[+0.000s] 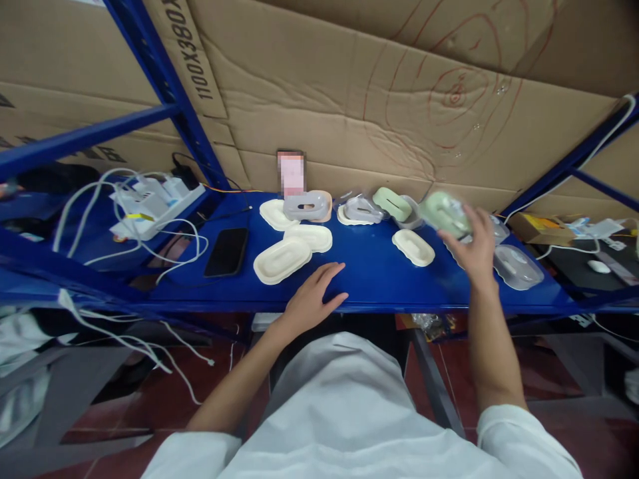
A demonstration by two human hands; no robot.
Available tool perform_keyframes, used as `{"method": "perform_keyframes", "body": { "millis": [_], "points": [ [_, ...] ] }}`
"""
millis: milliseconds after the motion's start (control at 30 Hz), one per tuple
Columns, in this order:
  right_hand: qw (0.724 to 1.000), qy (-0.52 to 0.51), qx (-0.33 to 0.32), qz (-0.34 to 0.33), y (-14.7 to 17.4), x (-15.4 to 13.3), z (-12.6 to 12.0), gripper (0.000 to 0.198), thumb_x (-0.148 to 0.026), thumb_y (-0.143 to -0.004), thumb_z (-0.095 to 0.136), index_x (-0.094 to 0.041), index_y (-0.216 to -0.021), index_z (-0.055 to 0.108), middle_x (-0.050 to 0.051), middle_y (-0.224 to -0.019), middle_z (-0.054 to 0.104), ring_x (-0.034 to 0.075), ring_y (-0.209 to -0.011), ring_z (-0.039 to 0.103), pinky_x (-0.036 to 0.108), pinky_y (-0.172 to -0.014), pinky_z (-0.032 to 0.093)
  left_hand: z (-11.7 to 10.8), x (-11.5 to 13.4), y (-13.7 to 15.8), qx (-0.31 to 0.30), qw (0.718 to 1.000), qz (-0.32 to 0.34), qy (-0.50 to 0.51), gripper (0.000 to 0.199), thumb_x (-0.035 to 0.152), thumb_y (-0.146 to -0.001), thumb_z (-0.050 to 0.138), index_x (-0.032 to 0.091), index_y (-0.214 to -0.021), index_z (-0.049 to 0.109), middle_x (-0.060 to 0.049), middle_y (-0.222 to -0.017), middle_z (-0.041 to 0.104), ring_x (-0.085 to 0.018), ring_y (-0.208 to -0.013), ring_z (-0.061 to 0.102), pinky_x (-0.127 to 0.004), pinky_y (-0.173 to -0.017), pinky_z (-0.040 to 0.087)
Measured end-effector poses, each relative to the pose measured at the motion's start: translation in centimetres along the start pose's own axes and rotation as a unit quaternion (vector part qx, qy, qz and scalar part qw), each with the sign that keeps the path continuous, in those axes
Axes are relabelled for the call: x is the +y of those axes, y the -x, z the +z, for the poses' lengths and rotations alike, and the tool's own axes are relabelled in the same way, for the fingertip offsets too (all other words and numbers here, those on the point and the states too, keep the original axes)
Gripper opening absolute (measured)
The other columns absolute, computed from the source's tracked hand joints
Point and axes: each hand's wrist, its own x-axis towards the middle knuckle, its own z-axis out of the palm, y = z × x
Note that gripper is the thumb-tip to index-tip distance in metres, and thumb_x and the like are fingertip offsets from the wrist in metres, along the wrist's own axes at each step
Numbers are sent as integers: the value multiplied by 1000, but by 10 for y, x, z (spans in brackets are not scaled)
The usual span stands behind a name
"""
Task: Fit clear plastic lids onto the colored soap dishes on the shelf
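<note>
My right hand [473, 247] is closed on a pale green oval case [446, 213], which is smeared by motion above the right part of the blue table. Near the front edge, my left hand [317, 297] rests with fingers stretched and apart, holding nothing. Just beyond it lie cream oval trays: a front one [282, 260] and another [312, 237] overlapping it. A single cream tray [413, 248] sits between my hands. Farther back are a grey slotted oval cover [307, 207], a second grey one [363, 210] and a green slotted cover [393, 203].
Clear plastic shells [519, 267] lie at the right end of the table [364, 279]. A black phone [226, 252] is at the left, beside a power strip [160, 206] with tangled white cables. Another phone [291, 174] leans against the cardboard wall [324, 100]. Blue posts [192, 143] frame the table.
</note>
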Motion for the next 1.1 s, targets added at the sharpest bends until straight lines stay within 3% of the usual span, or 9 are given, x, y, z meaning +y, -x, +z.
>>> {"method": "perform_keyframes", "body": {
  "millis": [67, 200, 433, 567, 667, 733, 800, 900, 1100],
  "points": [
    [993, 62, 28, 95, -41, 43, -1, 84, -46, -87, 85, -14, -157, 50, 27, -156, 48, 29, -147, 45, 45, -120, 36, 1, 0, 0, -7, 1000, -1, -21, 55, 42, -106, 58, 35, -159, 43, -6, -158, 53, -27, -148, 52, -48, -124, 46],
    [970, 102, -31, 218, -90, 95, 10, 82, -50, -88, 81, -2, -148, 53, 36, -144, 48, 29, -129, 54, 42, -100, 41, 4, -2, 0, -7, 999, 7, -45, 48, 40, -107, 57, 31, -153, 52, -7, -156, 56, -26, -144, 56, -48, -122, 48],
    [964, 96, -75, 237, -94, 102, 42, 79, -59, -92, 72, 3, -138, 56, 38, -132, 53, 25, -104, 61, 40, -85, 38, 6, -3, 1, 10, 997, 26, -77, 41, 39, -107, 56, 29, -147, 58, -8, -153, 58, -26, -140, 59, -47, -121, 50],
    [963, 105, -95, 228, -95, 102, 47, 83, -57, -87, 79, 2, -140, 55, 40, -137, 52, 26, -110, 63, 39, -88, 39, 6, -4, 2, 5, 996, 27, -82, 38, 39, -108, 55, 28, -143, 62, -8, -153, 58, -26, -139, 60, -47, -119, 51],
    [964, 124, -91, 216, -91, 91, 45, 90, -53, -85, 83, 2, -148, 49, 47, -153, 37, 35, -133, 54, 45, -98, 39, 7, -3, 2, 28, 995, 45, -89, 35, 38, -108, 55, 27, -139, 65, -9, -151, 59, -26, -138, 60, -47, -118, 51],
    [973, 136, -77, 170, -78, 74, 43, 83, -50, -91, 78, -2, -153, 47, 44, -162, 30, 41, -144, 45, 52, -107, 37, 6, -3, 2, 81, 987, 39, -132, 32, 35, -107, 55, 26, -135, 67, -10, -150, 60, -29, -139, 59, -51, -121, 47],
    [988, 120, -74, 68, -53, 49, 41, 65, -47, -100, 66, -9, -151, 54, 34, -163, 40, 41, -148, 44, 55, -112, 38, 3, -3, 2, 150, 967, -2, -204, 32, 34, -106, 56, 25, -135, 67, -14, -151, 59, -36, -142, 55, -62, -124, 38],
    [988, 40, -124, -84, 1, 6, 42, 49, -49, -106, 53, -18, -141, 66, 20, -145, 65, 36, -136, 58, 51, -111, 46, -2, -5, 5, 208, 934, -72, -280, 42, 40, -104, 59, 24, -143, 60, -19, -151, 58, -45, -142, 52, -75, -121, 30],
    [981, -15, -169, -94, 76, -45, 53, 44, -46, -105, 53, -20, -135, 71, 17, -128, 75, 40, -128, 64, 60, -103, 54, -4, -3, 9, 151, 938, -93, -298, 40, 41, -105, 57, 20, -139, 61, -20, -129, 69, -42, -121, 64, -65, -106, 49]
  ]
}}
